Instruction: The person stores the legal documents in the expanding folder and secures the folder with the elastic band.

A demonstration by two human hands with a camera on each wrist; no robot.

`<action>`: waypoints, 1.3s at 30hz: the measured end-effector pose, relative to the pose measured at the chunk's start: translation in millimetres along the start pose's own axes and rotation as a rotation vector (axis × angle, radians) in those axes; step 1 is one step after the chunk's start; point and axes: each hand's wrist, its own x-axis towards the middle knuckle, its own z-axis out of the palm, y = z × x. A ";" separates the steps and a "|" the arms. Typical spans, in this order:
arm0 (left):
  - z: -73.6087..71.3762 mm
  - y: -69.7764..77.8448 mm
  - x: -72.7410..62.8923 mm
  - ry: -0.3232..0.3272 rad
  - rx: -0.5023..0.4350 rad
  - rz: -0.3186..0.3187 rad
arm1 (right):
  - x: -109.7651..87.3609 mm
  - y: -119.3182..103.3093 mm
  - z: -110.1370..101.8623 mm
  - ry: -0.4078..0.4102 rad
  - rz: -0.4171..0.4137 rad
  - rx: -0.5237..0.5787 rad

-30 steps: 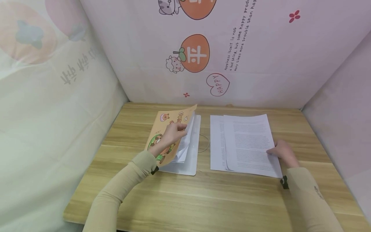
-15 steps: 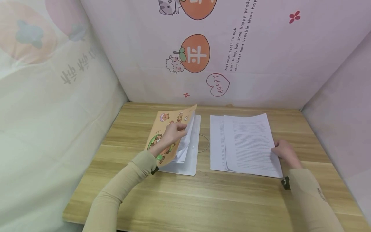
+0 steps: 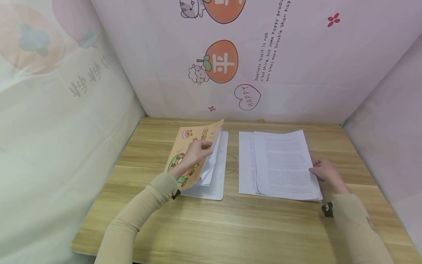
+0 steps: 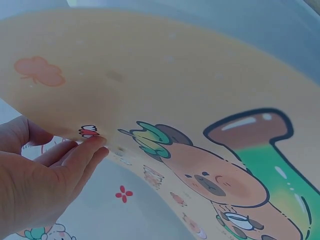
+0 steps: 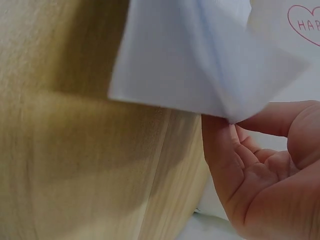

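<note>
In the head view, my left hand [image 3: 195, 153] pinches the free edge of an orange folder cover [image 3: 185, 145] with cartoon animals and holds it partly raised. Under the cover, printed sheets [image 3: 209, 167] lie on the folder's pale back [image 3: 217, 189]. The left wrist view has the thumb and fingers of that hand [image 4: 47, 175] on the cover's edge. To the right, my right hand [image 3: 328, 174] pinches the right edge of some loose printed papers [image 3: 285, 161]. In the right wrist view, thumb and forefinger grip a bent paper edge [image 5: 165, 65].
A thin elastic loop [image 3: 237, 161] sticks out from the folder's right side towards the papers. Both lie on a wooden table [image 3: 237, 227]. Printed cloth walls [image 3: 296, 88] enclose its back and sides.
My right hand has shifted a little to the right, with its thumb now nearer the papers' edge. The left hand and the folder cover have stayed in place.
</note>
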 end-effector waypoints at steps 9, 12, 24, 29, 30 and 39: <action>0.2 -0.4 0.2 0.004 0.004 0.001 | -0.1 9.0 -2.4 -0.062 -0.033 0.147; 0.2 -1.2 0.9 0.007 0.007 0.002 | -0.1 11.5 -3.1 -0.086 -0.025 0.207; 0.3 -1.0 1.9 0.010 0.013 0.003 | -1.3 16.1 -5.0 -0.162 -0.019 0.447; 0.0 -0.5 1.5 0.011 0.009 -0.002 | -0.3 19.5 -4.5 -0.175 -0.027 0.499; 0.0 -0.7 1.7 0.012 0.006 -0.003 | 0.0 20.0 -4.4 -0.178 -0.032 0.501; -0.7 -1.6 1.6 0.014 -0.005 0.010 | 0.0 17.0 -6.1 -0.183 -0.018 0.491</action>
